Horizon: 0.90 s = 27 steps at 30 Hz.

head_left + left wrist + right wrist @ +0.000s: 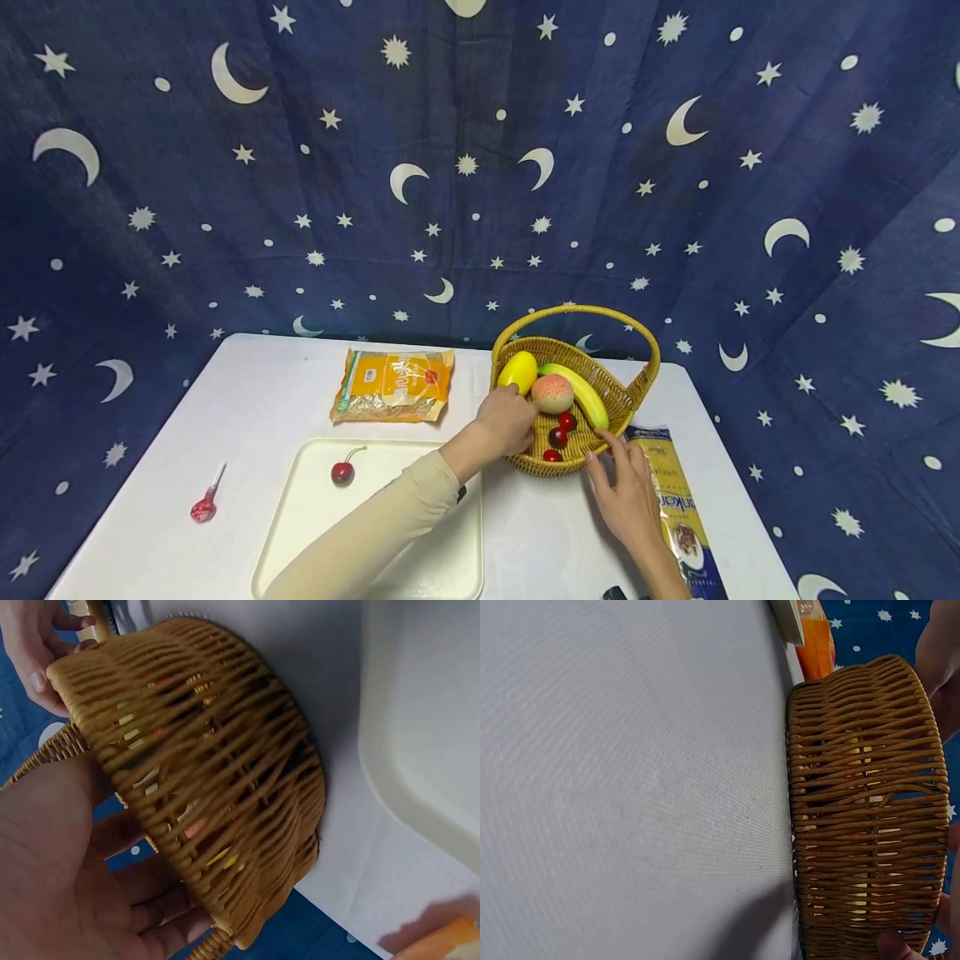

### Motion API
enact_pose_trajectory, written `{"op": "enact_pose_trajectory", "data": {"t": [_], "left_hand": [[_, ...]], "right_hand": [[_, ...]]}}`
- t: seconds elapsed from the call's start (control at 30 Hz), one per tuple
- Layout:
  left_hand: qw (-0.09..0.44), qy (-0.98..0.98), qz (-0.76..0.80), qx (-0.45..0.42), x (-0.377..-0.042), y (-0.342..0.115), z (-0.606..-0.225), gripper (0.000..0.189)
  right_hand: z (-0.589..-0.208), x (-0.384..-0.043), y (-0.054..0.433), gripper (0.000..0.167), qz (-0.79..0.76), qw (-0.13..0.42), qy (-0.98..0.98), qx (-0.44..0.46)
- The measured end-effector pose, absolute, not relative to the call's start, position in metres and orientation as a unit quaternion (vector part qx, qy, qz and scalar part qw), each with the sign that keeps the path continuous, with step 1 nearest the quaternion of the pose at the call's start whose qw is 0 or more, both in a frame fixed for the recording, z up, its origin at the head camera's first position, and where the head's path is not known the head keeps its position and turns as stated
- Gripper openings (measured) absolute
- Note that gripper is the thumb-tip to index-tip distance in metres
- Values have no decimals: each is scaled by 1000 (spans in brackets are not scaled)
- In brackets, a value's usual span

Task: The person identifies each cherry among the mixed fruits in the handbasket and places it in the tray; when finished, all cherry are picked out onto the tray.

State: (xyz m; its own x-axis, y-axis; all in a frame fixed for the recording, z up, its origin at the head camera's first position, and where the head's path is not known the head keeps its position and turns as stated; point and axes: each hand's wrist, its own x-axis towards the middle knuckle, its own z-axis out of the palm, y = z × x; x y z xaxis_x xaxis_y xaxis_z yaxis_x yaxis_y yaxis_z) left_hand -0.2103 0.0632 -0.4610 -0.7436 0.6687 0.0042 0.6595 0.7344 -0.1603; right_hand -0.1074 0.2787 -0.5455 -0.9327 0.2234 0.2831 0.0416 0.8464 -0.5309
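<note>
A wicker basket (538, 468) with a raised handle stands at the right-centre back of the table. In it lie a lemon (519, 372), a peach (552, 394), a banana (588, 402) and several dark red cherries (558, 437). My left hand (508, 423) reaches over the left rim, beside the lemon and peach; the weave hides its fingertips in the left wrist view. At the right front my right hand (624, 487) pinches the rim, its thumb (894, 945) outside against the weave and a finger beside the banana's end.
A cream tray (300, 500) holds one stemmed cherry (342, 473). Behind it lies an orange food bag (393, 385). A red lollipop (203, 505) sits at the left. A blue and yellow packet (678, 517) lies under the right forearm. A starry curtain (480, 208) hangs behind.
</note>
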Motion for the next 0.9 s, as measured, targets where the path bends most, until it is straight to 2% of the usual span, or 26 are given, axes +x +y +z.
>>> {"op": "enact_pose_trajectory", "data": {"t": [0.2, 0.43, 0.73, 0.9], "left_hand": [[22, -933, 103, -344, -210, 68, -468, 37], [5, -936, 107, -336, -209, 65, -470, 32], [-10, -939, 112, -324, -209, 66, -470, 35], [-37, -938, 131, -319, -211, 71, -468, 38]], "right_hand": [[-545, -108, 279, 48, 266, 172, -946, -69], [-547, -107, 276, 48, 274, 166, -945, -70], [-548, -108, 276, 49, 269, 157, -947, -75], [-547, -108, 277, 49, 271, 157, -947, -78]]}}
